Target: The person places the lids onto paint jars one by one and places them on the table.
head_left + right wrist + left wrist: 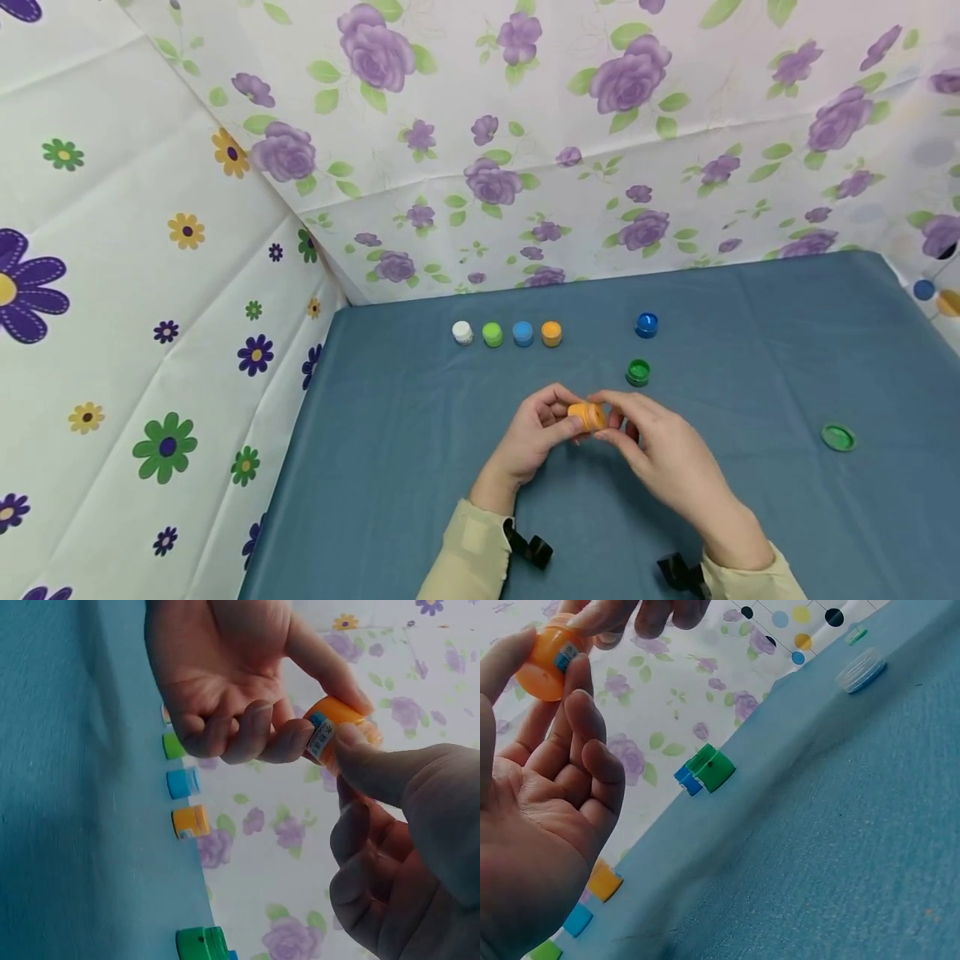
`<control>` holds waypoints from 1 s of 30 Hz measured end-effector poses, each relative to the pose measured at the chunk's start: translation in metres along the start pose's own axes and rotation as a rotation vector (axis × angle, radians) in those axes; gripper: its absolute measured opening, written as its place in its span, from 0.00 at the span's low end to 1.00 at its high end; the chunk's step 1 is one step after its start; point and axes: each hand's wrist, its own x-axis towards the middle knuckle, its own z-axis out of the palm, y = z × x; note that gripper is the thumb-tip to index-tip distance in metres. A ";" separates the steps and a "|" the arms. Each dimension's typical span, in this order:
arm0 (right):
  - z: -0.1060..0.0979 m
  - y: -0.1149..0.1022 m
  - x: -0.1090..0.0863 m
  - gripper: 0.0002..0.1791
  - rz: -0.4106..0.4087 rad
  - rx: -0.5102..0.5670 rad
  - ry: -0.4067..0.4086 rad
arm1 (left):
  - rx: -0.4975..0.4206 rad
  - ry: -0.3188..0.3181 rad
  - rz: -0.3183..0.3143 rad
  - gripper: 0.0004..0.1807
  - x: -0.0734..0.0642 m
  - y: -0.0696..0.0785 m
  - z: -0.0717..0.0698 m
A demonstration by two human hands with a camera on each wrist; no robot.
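Held up between both hands is a small orange paint jar (587, 416) with a printed label. My left hand (528, 437) grips its base between thumb and fingers, as the left wrist view also shows. At the jar's other end, my right hand (667, 454) pinches the lid end with thumb and fingertips. Just beyond the hands, a green jar (638, 372) stands with its lid off. A dark blue jar (647, 325) without a lid is a little farther back.
Toward the back stand a white jar (462, 333), a light green jar (492, 335), a light blue jar (522, 334) and a yellow-orange jar (551, 334) in a row. A green lid (837, 437) lies at the right on the blue tablecloth (405, 467). Floral sheets hang behind and left.
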 end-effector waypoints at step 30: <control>0.010 -0.022 0.000 0.35 0.432 0.033 -0.078 | 0.271 -0.080 0.285 0.17 0.000 0.002 0.014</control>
